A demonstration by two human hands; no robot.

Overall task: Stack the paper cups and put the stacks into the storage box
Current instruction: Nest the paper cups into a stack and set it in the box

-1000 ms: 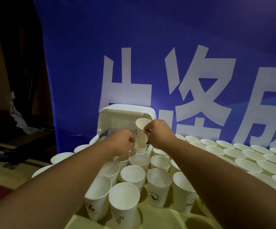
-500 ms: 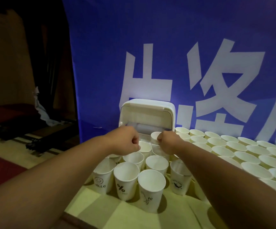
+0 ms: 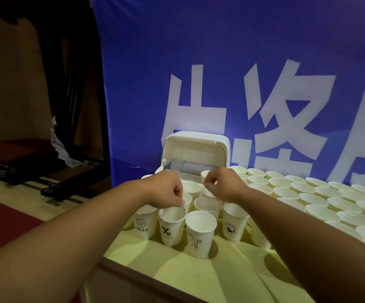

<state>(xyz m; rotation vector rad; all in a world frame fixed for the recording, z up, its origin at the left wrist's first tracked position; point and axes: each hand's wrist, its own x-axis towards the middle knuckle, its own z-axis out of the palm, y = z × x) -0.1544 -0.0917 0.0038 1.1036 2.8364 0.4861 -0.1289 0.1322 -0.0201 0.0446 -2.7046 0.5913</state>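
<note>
Grip of right hand (image 3: 223, 184) pinches a paper cup (image 3: 210, 194) by its rim — left hand (image 3: 166, 190) curled, hold cannot be told.

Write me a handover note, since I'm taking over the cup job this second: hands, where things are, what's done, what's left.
Left hand: fingers curled, pinching the rim of the % cup in the front row.
Right hand: pinching the rim of a plain cup just behind that row.
Storage box: lid up, at the back of the table, beyond both hands; its contents are unclear.
Done: no finished stack shows.
Left: the single cups standing upright across the table need stacking and boxing.
</note>
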